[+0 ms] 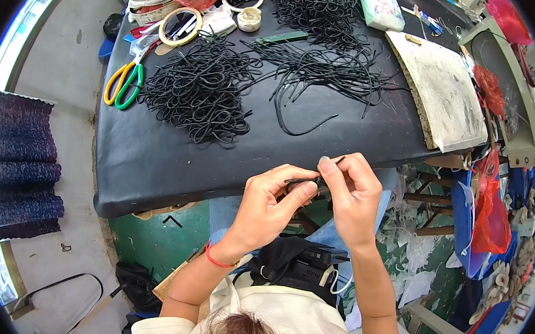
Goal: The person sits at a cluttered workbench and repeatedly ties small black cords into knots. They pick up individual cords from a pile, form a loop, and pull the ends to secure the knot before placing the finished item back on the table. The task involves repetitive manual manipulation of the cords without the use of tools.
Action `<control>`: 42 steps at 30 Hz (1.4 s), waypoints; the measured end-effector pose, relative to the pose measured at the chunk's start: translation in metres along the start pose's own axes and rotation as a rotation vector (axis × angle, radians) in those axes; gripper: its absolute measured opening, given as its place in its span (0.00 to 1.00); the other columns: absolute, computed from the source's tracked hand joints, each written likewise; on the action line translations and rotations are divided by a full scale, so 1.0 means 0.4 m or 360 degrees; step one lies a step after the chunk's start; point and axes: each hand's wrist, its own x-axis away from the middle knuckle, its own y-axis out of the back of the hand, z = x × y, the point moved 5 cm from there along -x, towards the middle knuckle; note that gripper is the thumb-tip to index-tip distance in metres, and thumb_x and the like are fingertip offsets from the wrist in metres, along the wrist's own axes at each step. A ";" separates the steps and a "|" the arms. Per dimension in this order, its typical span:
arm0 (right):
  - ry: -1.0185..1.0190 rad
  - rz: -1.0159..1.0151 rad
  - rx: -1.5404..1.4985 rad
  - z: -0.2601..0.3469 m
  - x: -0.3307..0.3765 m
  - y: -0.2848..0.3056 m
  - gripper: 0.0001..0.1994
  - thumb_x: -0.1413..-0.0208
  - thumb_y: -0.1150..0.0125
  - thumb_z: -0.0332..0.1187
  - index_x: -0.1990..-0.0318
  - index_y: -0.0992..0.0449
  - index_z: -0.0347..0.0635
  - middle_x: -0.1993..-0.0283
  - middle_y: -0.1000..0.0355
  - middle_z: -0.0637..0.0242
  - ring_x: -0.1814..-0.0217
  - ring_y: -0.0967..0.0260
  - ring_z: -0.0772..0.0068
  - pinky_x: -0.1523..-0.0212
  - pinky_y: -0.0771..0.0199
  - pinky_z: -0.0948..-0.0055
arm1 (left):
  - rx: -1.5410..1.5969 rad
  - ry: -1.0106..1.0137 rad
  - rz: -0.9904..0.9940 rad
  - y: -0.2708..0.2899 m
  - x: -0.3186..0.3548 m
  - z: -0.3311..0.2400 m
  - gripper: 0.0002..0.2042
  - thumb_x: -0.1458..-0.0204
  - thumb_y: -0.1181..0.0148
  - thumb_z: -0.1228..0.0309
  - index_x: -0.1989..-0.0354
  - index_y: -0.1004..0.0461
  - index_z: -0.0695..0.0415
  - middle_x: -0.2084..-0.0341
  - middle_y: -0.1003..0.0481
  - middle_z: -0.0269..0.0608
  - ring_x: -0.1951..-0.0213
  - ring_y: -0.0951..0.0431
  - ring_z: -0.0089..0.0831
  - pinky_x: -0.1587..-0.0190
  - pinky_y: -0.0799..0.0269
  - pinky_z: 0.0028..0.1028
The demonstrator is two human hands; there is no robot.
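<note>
In the head view, my only one, I see a short black cord (300, 181) between the two hands over the table's (154, 164) near edge. Its long axis runs roughly left to right, tilting up and away toward the right. The left hand (269, 198) pinches it between thumb and forefinger; the right hand (356, 193) pinches at the other side, thumb nearly meeting the left fingertips, so I judge neither hand clearly nearer. A dark tip pokes out beyond the right fingers; whether it is the same cord I can't tell, as the fingers hide the middle. Farther off lie the looped pile (201, 89), ahead and left, and loose strands (325, 71), straight ahead.
</note>
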 end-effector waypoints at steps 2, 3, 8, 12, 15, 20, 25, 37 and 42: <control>-0.0134 0.0005 -0.0040 -0.013 -0.003 -0.004 0.10 0.50 0.38 0.30 0.78 0.29 0.34 0.78 0.35 0.70 0.78 0.42 0.84 0.77 0.42 0.80 | -0.0163 -0.0143 -0.0020 0.001 0.003 0.002 0.10 0.48 0.44 0.74 0.59 0.27 0.64 0.70 0.25 0.37 0.70 0.26 0.19 0.68 0.31 0.19; -0.0164 0.0016 -0.0062 -0.020 -0.001 -0.005 0.10 0.50 0.38 0.30 0.78 0.29 0.34 0.78 0.35 0.70 0.78 0.42 0.84 0.77 0.42 0.81 | -0.0214 -0.0176 -0.0013 0.002 0.005 0.005 0.10 0.48 0.43 0.74 0.59 0.27 0.65 0.71 0.25 0.37 0.70 0.26 0.19 0.68 0.31 0.19; -0.0419 0.0090 -0.0413 -0.041 0.003 -0.017 0.11 0.48 0.39 0.34 0.77 0.28 0.36 0.77 0.34 0.74 0.78 0.44 0.87 0.77 0.43 0.83 | 0.0110 0.0099 0.0091 0.020 -0.012 0.011 0.09 0.48 0.43 0.73 0.61 0.27 0.65 0.71 0.24 0.38 0.70 0.26 0.19 0.68 0.29 0.18; -0.0603 0.0240 -0.0626 -0.050 0.008 -0.025 0.11 0.45 0.42 0.38 0.70 0.26 0.38 0.75 0.33 0.75 0.77 0.42 0.87 0.75 0.41 0.85 | 0.0225 0.0203 0.0055 0.043 -0.028 0.003 0.09 0.47 0.44 0.73 0.61 0.28 0.65 0.71 0.24 0.39 0.70 0.25 0.19 0.67 0.27 0.19; -0.0780 0.0362 -0.0794 -0.053 0.010 -0.030 0.18 0.41 0.50 0.45 0.64 0.25 0.37 0.74 0.32 0.72 0.75 0.39 0.86 0.73 0.38 0.85 | 0.0267 0.0218 0.0050 0.039 -0.032 -0.006 0.10 0.46 0.46 0.72 0.58 0.28 0.65 0.69 0.24 0.40 0.68 0.25 0.21 0.64 0.26 0.20; -0.0771 0.0370 -0.0747 -0.065 0.004 -0.021 0.19 0.40 0.52 0.45 0.64 0.26 0.36 0.72 0.31 0.70 0.73 0.37 0.85 0.72 0.37 0.84 | 0.0416 0.0306 0.0066 0.036 -0.023 -0.029 0.12 0.45 0.48 0.72 0.55 0.30 0.65 0.65 0.25 0.41 0.63 0.25 0.24 0.57 0.27 0.23; -0.0858 0.0348 -0.0836 -0.057 0.000 -0.029 0.11 0.42 0.49 0.36 0.64 0.26 0.35 0.71 0.30 0.69 0.74 0.36 0.84 0.73 0.37 0.84 | 0.0290 0.0229 -0.0012 0.047 -0.023 -0.002 0.13 0.46 0.47 0.72 0.54 0.31 0.66 0.65 0.25 0.44 0.64 0.24 0.25 0.59 0.26 0.24; -0.0489 0.0489 -0.0478 -0.022 0.017 -0.035 0.05 0.45 0.46 0.27 0.64 0.29 0.34 0.70 0.30 0.72 0.68 0.37 0.87 0.66 0.35 0.84 | 0.0250 0.0020 -0.0347 0.024 -0.009 -0.002 0.06 0.48 0.43 0.74 0.66 0.27 0.65 0.75 0.25 0.36 0.74 0.26 0.17 0.70 0.28 0.17; -0.0465 0.0557 -0.0423 -0.026 0.025 -0.040 0.05 0.44 0.49 0.25 0.62 0.30 0.33 0.67 0.31 0.71 0.66 0.37 0.86 0.63 0.35 0.83 | 0.0254 0.0024 -0.0358 0.028 -0.003 0.008 0.06 0.48 0.43 0.74 0.66 0.27 0.65 0.75 0.25 0.36 0.74 0.27 0.17 0.70 0.28 0.18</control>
